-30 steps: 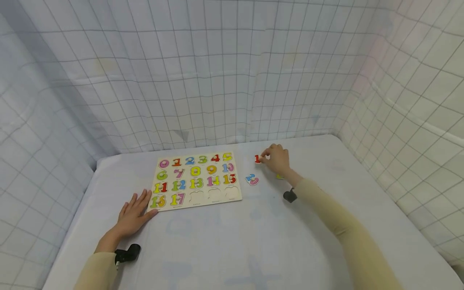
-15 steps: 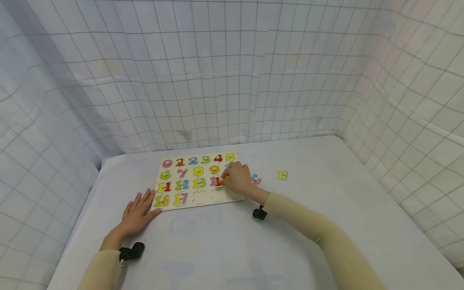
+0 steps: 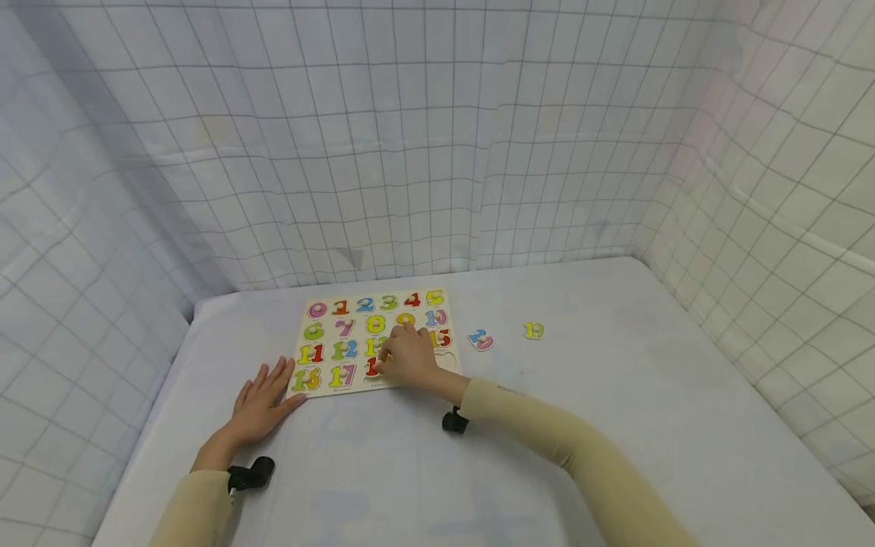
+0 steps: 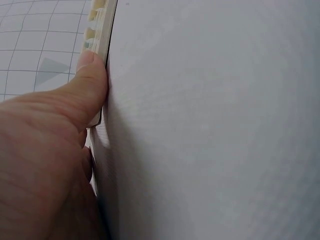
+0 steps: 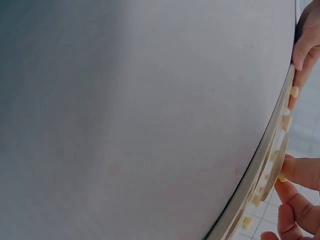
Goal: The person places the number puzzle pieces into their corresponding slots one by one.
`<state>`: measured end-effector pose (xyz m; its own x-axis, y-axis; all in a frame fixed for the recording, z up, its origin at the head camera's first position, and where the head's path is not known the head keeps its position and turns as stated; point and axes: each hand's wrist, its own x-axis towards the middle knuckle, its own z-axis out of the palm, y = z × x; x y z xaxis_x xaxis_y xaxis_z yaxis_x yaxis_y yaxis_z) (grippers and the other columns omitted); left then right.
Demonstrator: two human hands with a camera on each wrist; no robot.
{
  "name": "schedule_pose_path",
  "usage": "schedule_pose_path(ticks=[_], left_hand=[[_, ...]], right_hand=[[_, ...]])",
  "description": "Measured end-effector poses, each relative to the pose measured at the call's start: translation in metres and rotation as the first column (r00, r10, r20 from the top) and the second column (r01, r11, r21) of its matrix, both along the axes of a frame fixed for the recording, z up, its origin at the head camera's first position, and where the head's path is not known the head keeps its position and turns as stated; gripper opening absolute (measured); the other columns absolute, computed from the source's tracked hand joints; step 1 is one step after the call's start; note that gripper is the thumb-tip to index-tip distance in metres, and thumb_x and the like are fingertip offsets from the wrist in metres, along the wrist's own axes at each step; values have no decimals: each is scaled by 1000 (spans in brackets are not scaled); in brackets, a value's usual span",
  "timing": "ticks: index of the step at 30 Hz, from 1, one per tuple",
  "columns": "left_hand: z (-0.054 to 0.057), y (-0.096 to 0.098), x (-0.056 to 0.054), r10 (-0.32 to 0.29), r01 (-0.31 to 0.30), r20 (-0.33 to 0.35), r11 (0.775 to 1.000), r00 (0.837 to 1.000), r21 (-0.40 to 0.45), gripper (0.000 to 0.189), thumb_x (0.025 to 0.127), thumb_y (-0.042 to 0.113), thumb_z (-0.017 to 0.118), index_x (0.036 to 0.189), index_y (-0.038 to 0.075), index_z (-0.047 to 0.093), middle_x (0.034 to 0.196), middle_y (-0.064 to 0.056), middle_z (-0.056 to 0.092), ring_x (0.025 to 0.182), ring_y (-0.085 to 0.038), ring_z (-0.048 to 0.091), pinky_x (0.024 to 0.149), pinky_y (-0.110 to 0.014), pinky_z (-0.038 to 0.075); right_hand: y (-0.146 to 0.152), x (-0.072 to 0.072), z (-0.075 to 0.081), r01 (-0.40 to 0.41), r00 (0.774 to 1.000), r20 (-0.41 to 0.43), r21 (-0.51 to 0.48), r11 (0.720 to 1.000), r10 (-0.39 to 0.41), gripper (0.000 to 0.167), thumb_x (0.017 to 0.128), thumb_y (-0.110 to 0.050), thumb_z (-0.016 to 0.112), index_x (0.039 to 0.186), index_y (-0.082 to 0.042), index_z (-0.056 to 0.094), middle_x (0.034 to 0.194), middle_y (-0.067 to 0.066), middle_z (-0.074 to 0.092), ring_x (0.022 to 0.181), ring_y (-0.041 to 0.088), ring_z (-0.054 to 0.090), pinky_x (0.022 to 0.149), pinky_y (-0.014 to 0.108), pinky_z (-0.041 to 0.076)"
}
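A wooden number puzzle board (image 3: pixel 360 384) with knobbed, coloured number pieces lies on the table. My right hand (image 3: pixel 413 361) is over its front row, pinching a number puzzle piece (image 3: pixel 372 367) by its knob; a red 1 shows, and the fingers hide the rest. In the right wrist view, that puzzle piece (image 5: pixel 276 167) is tilted against the board's top, between thumb and finger. My left hand (image 3: pixel 260 406) rests flat at the board's front left corner, fingers spread. The left wrist view shows its thumb (image 4: pixel 90 82) against the board's edge (image 4: pixel 104 40).
Right of the board lie two loose pieces: a blue and pink number piece (image 3: pixel 481 339) and a yellow and green 19 piece (image 3: pixel 534 330). A white cloth with grid lines (image 3: pixel 410 190) hangs behind the table, with more at the sides.
My right hand has lifted the red-1 piece off the table right of the board and carried it left, over the front row. The left hand has stayed at the corner.
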<state>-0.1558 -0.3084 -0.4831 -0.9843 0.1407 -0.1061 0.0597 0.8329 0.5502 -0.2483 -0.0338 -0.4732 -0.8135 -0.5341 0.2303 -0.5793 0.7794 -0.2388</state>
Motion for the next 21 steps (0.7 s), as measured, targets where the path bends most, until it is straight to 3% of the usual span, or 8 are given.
schedule_pose_path(ticks=[6,21], left_hand=[[1,1,1,0,0,-7,1000,1000,5,82,95,47,51,150,-1,13,154,-26,3,138,-46,-11,104,-60,-14],[-2,-2,-1,-4,4,-15,1000,1000,-3,82,95,47,51,150,-2,13,154,-26,4,138,-46,-11,104,-60,-14]], right_hand=[[-3,6,1,-3,1000,-8,9,1000,3,16,81,-41,73,79,-26,76,85,-10,55,84,11,45,72,31,35],[-6,5,2,-10,998,62,15,1000,9,17,81,-41,74,72,-26,74,77,-11,50,80,11,44,72,31,34]])
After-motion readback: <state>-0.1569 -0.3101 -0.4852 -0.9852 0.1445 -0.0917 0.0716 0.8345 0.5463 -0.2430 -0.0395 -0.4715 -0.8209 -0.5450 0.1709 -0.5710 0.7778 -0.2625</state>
